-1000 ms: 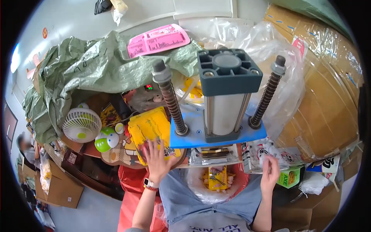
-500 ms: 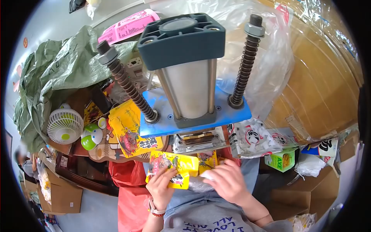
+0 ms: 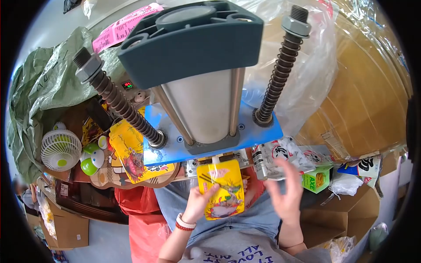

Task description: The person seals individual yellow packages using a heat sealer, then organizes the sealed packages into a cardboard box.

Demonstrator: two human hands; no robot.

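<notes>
My left hand (image 3: 201,204) grips a yellow printed packet (image 3: 222,190) by its left side, thumb across the front. The packet stands nearly upright over my lap, its top edge close to the metal bed (image 3: 193,168) of the press. My right hand (image 3: 287,193) is apart from it, fingers spread, with nothing visible in it. Those fingers are nearest a white printed plastic bag (image 3: 280,151). Above stands the press, with a grey cylinder (image 3: 199,107) on a blue plate (image 3: 175,147) between two spring-wrapped rods. Left of it lies a pile of yellow packets (image 3: 127,144).
A small white fan (image 3: 61,150) and a green-and-white toy-like object (image 3: 93,158) stand at left, near a green tarp (image 3: 57,87). To the right are a green AXE box (image 3: 316,179) and cardboard (image 3: 364,109). Red bags (image 3: 140,201) hang beside my legs.
My left hand has turned the yellow packet upright and moved it right, towards the press. My right hand has drawn away to the right and opened; the white piece at its fingers no longer shows there.
</notes>
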